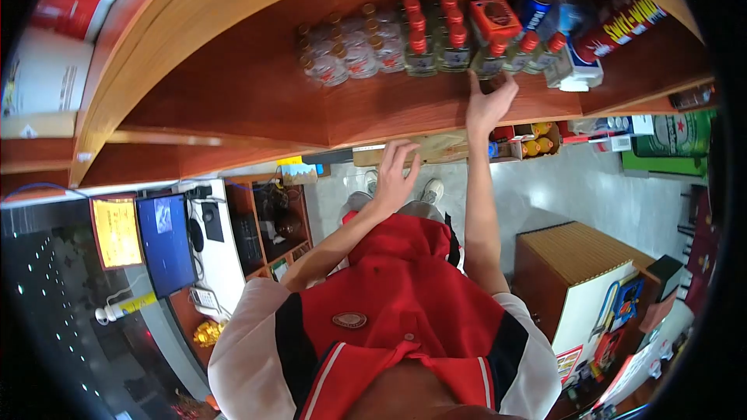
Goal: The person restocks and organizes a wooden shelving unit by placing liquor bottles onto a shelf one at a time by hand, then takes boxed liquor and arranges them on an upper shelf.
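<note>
My right hand (490, 105) reaches up to the wooden shelf, thumb and fingers on either side of the lower part of a small clear bottle (489, 67) with a red cap. More red-capped bottles (453, 54) stand in rows to its left, and two others (537, 56) to its right. Farther left are several clear bottles with gold-brown caps (359, 58). A red-orange box (495, 19) sits just behind the gripped bottle. My left hand (395, 177) hangs below the shelf edge in front of my body, open, its fingers loosely bent and apart, holding nothing.
The wooden shelf (233, 93) curves overhead. On its right are a blue can (534, 4), a white-and-blue pack (576, 72) and a red tube (618, 31). At left stands a monitor (166, 243); at right, a wooden cabinet (576, 257). Boxed yellow items (537, 144) sit below.
</note>
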Tool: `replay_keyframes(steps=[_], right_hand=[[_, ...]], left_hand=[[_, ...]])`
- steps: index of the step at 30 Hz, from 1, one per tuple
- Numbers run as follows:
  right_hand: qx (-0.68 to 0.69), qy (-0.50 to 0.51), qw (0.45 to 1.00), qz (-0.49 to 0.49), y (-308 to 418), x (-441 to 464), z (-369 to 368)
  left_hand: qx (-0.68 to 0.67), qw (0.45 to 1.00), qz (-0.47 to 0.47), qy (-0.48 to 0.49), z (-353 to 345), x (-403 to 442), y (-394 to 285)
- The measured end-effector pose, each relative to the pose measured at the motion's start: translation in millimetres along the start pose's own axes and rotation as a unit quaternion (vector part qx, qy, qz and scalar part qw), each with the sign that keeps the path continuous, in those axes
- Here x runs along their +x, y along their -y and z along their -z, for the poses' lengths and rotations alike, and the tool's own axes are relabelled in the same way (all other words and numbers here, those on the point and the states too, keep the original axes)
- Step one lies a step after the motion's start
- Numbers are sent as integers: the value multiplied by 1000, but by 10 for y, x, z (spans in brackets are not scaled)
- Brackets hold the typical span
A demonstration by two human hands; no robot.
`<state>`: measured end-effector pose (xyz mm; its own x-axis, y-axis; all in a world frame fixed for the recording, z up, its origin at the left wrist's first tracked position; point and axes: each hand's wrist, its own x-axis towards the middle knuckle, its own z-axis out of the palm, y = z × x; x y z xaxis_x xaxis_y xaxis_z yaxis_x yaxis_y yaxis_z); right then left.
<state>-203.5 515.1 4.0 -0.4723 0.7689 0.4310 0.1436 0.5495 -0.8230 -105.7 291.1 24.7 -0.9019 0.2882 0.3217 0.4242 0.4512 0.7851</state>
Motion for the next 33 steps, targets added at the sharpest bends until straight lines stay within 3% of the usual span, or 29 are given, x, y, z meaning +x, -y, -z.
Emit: replay_keyframes(steps=[2,4,6,8,11,12,14,15,16,17,20,22,26,33], right_hand=[[-20,-15,1000,-2,-83,-3,-46],[-6,-27,1000,7,-102,-12,-74],[35,-28,999,-11,-32,-24,-57],[21,-70,996,43,-75,-40,-44],[-16,-122,991,48,197,-277,146],[10,-93,995,-47,407,-481,231],[119,-49,991,29,516,-960,298],[83,-21,996,17,960,-1268,386],[114,0,991,64,868,-1572,335],[58,50,994,83,1071,-1863,406],[75,186,975,92,1586,-2693,353],[110,238,959,104,1946,-3063,238],[127,283,946,91,2264,-3434,37],[83,298,951,4,2240,-3441,70]], left_hand=[[7,1000,-8,-19,123,-172,27],[-35,999,26,32,282,-364,86],[-42,999,0,9,472,-492,182],[-75,997,17,18,717,-611,288],[-82,995,41,-35,1247,-755,526],[-87,992,74,-60,1431,-814,619],[-64,987,62,-133,1932,-738,832],[-54,982,73,-168,2153,-642,911],[-43,975,82,-199,2368,-486,1001],[-43,974,76,-210,2545,-303,1116],[-25,974,62,-217,2847,340,1425],[-86,978,60,-178,2819,773,1602],[-42,988,-25,-145,2625,1483,1763],[16,987,-61,-148,2317,1803,1985]])
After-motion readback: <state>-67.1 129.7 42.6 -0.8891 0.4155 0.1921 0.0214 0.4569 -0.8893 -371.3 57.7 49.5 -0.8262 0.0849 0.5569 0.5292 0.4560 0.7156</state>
